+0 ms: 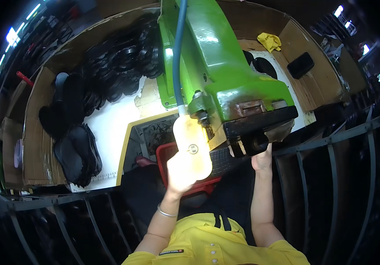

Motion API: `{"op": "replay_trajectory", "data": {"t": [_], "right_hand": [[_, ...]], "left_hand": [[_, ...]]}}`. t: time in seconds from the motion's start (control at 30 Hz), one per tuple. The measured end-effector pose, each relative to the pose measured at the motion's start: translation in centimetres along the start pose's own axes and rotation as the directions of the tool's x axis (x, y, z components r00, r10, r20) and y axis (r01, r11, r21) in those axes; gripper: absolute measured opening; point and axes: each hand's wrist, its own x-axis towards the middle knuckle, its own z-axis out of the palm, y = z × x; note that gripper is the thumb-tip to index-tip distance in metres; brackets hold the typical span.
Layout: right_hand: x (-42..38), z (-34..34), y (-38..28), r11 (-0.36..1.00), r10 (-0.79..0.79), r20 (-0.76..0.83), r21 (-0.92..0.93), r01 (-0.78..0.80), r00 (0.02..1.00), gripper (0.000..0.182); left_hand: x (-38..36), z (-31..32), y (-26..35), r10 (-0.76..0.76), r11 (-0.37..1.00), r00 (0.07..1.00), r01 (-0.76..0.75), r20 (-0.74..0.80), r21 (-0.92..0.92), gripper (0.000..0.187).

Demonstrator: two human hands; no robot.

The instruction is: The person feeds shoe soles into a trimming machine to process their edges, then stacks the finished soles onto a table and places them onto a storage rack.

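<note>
A green machine (243,88) with a dark lower head stands in front of me. Beside its head hangs a brightly lit, oval lamp (193,161) on a blue-grey flexible neck (180,57). My left hand (180,174) is at the lamp's lower left edge, washed out by glare. The lamp covers its fingers, so I cannot see whether it holds anything. Under the right side of the machine head is my right hand (262,160). Its fingers disappear behind the head, and anything they touch is hidden.
Black sole-shaped pieces (77,154) lie stacked on the white tabletop (110,128) at left, with a larger heap (119,57) behind. Cardboard walls (39,145) surround the table. A yellow cloth (269,42) and black phone-like object (301,65) are at right. Below sits a red bin (165,154).
</note>
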Motion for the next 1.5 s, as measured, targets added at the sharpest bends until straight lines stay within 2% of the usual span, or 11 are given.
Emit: {"op": "replay_trajectory", "data": {"t": [0.07,0.33,0.5,0.57,0.63,0.77,0.9,1.03,1.2,1.33,1.5], "right_hand": [[-0.1,0.1,0.7,0.999,0.028,0.089,-0.022,-0.026,0.996,0.036],[-2.7,5.2,1.9,0.989,0.005,0.280,-0.145,0.037,0.960,0.050],[-3.0,6.1,2.6,0.987,-0.032,0.284,-0.140,0.075,0.958,0.064],[-3.1,6.6,2.2,0.990,-0.023,0.275,-0.129,0.060,0.961,0.064],[-3.1,5.7,3.6,0.979,-0.085,0.232,-0.162,0.125,0.969,0.063],[-4.5,2.4,6.4,0.968,-0.154,0.118,-0.181,0.174,0.981,0.060],[-10.1,-2.9,9.3,0.924,0.378,0.280,-0.175,-0.340,0.882,0.040],[-10.5,-6.0,9.3,0.969,0.216,0.050,0.115,-0.220,0.975,0.024],[-6.3,-5.4,3.7,1.000,0.001,-0.114,0.001,-0.001,0.993,0.028],[-3.3,-3.8,2.1,0.967,-0.116,-0.055,-0.234,0.100,0.992,0.030],[-3.2,-0.3,2.5,0.979,-0.047,0.146,-0.189,0.074,0.988,0.033]], "left_hand": [[0.1,-1.8,0.1,-0.188,0.965,0.982,0.190,0.027,-0.181,0.031],[-2.7,-7.0,-1.2,-0.461,0.789,0.885,0.375,-0.066,-0.486,0.026],[-5.1,-7.8,-3.3,-0.501,0.832,0.811,0.547,0.301,-0.089,0.019],[-2.8,-4.6,-0.7,-0.285,0.956,0.899,0.240,0.332,0.171,0.019],[-2.8,-1.7,-1.6,-0.300,0.954,0.884,0.270,0.359,0.133,0.037],[-3.0,2.1,-2.9,-0.207,0.978,0.963,0.203,0.175,0.039,0.026],[-3.6,3.2,-3.1,-0.229,0.957,0.973,0.226,0.003,-0.184,0.026],[-4.2,2.9,-3.3,-0.208,0.978,0.978,0.208,0.011,-0.031,0.028],[-3.7,2.9,-3.1,-0.186,0.982,0.982,0.185,-0.042,-0.034,0.030],[-3.2,1.3,-2.0,-0.225,0.969,0.974,0.221,-0.032,-0.112,0.046],[-2.9,-1.5,0.0,-0.285,0.951,0.945,0.258,-0.159,-0.170,0.029]]}}
